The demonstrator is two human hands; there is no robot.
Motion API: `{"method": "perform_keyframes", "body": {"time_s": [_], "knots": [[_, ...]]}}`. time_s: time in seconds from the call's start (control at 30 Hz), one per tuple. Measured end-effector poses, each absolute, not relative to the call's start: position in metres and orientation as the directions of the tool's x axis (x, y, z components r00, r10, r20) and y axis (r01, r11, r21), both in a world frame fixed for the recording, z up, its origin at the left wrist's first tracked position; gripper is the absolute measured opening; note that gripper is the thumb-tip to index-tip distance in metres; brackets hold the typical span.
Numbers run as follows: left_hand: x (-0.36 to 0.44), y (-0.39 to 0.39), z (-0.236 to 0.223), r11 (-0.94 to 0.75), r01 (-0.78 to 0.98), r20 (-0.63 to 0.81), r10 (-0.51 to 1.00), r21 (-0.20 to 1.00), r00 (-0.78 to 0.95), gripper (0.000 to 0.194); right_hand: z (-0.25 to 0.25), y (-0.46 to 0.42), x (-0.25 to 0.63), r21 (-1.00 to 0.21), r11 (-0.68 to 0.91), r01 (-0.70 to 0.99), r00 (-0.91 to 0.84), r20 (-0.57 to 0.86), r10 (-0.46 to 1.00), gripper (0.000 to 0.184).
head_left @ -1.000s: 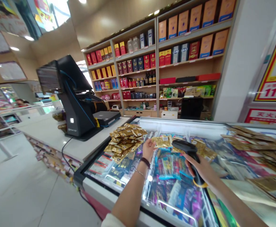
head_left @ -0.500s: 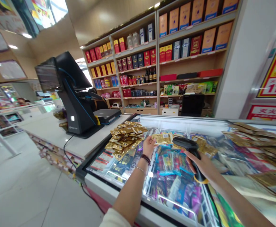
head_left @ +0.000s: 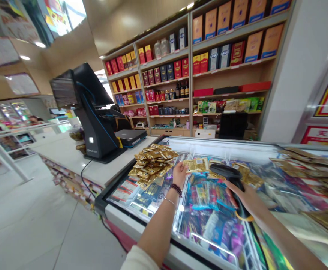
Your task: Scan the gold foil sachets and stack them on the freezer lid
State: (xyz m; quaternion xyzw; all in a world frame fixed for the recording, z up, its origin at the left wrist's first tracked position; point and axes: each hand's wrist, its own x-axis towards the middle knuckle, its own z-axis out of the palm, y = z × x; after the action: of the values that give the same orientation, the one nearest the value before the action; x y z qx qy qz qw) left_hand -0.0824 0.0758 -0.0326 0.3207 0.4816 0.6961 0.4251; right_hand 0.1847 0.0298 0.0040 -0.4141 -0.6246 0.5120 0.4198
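Observation:
My left hand (head_left: 178,173) is closed on a gold foil packet (head_left: 196,165), held flat above the glass lid of a chest freezer (head_left: 208,240). My right hand (head_left: 244,198) grips a black barcode scanner (head_left: 228,173), its head close to the right of the packet. A heap of the same gold packets (head_left: 152,161) lies just left of my left hand on the freezer's corner. More gold packets (head_left: 307,168) are spread over the lid to the right.
A black checkout terminal (head_left: 92,112) with a flat device beside it stands on the white counter (head_left: 68,157) to the left. Shelves of boxed goods and bottles (head_left: 186,71) line the back wall. Tiled floor lies open at lower left.
Both hands keep the same hold on packet and scanner. The view has shifted slightly, so everything sits a little further right in the frame.

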Motion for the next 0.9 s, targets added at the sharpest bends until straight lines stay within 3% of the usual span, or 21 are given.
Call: {"method": "perform_keyframes", "body": {"time_s": [0.13, 0.27, 0.5, 0.77, 0.9], "knots": [[-0.085, 0.077, -0.035, -0.195, -0.331, 0.006, 0.869, 0.923, -0.495, 0.033, -0.004, 0.039, 0.182, -0.987, 0.123, 0.104, -0.305, 0.086, 0.948, 0.07], [-0.108, 0.076, -0.032, -0.268, -0.226, 0.094, 0.813, 0.937, -0.575, 0.052, -0.005, 0.048, 0.16, -0.992, 0.12, 0.045, -0.287, 0.102, 0.952, 0.068], [-0.189, 0.058, 0.011, -0.295, -0.008, 0.203, 0.677, 0.956, -0.707, 0.029, 0.013, 0.056, 0.09, -0.995, 0.068, -0.067, -0.306, 0.086, 0.948, 0.058], [-0.26, 0.028, 0.057, 0.075, 0.434, 0.292, 0.636, 0.898, -0.714, 0.05, 0.0, 0.056, 0.054, -0.995, -0.029, -0.097, -0.337, 0.005, 0.941, 0.062], [-0.264, 0.022, 0.061, 0.204, 0.563, 0.283, 0.7, 0.801, -0.656, 0.05, -0.008, 0.064, 0.069, -0.997, 0.034, -0.063, -0.21, 0.047, 0.976, 0.057]]}}
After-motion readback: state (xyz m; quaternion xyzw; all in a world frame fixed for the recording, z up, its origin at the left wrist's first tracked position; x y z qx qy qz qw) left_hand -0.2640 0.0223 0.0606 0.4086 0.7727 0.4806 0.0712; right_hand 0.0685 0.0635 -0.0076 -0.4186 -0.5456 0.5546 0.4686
